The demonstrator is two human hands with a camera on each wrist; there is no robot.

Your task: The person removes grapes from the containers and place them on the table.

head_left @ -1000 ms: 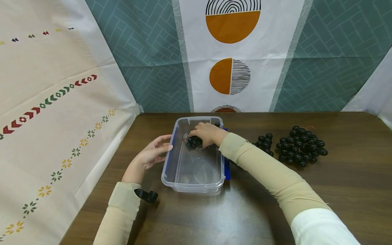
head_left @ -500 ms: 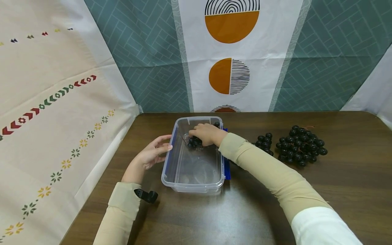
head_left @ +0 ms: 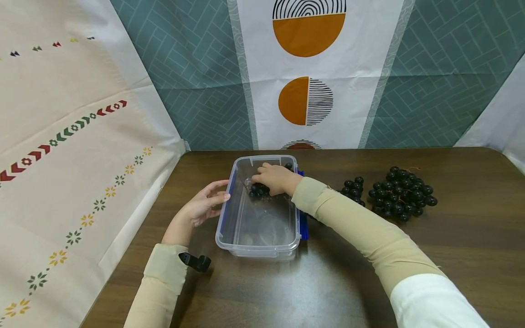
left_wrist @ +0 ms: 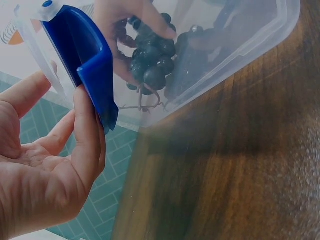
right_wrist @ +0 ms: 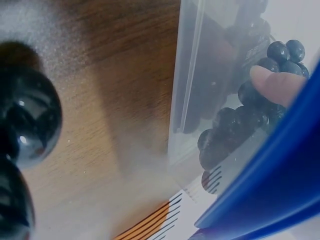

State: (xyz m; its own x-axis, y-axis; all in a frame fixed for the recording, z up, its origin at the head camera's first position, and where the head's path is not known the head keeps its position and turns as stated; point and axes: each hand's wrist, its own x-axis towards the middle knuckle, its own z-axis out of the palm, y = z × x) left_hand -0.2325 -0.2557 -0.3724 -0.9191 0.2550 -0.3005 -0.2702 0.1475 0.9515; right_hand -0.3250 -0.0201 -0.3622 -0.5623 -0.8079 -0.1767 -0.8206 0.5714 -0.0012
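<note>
- Plainly, the right hand (head_left: 279,178) is lowered into a clear, rectangular plastic container (head_left: 256,249), its wrist carried over the right rim.
- By its bent fingers and thumb a cluster of round, glossy black grapes (head_left: 258,189) is gripped, inside the far half of the container; the thumb is seen laid over the fruit in the right wrist view.
- Whether the cluster is lifted off the container's floor cannot be told.
- The right arm, covered by a beige sleeve (head_left: 352,223), is stretched forward and slanted leftward across the tabletop (head_left: 471,255).
- The left hand (head_left: 203,207) is held at the container's left side, its fingers loosely extended and parted, nothing enclosed by them; a blue plastic latch flap (left_wrist: 102,75) is touched by one digit.
- The left forearm is angled forward, and a black wrist-worn device (head_left: 196,262) is borne just below the hand.
- More black grapes (head_left: 289,166) are seen at the container's far right corner.
- A large black grape bunch (head_left: 402,193) is set on the tabletop, with a smaller black bunch (head_left: 353,189) between it and the container, partly hidden by the right sleeve.
</note>
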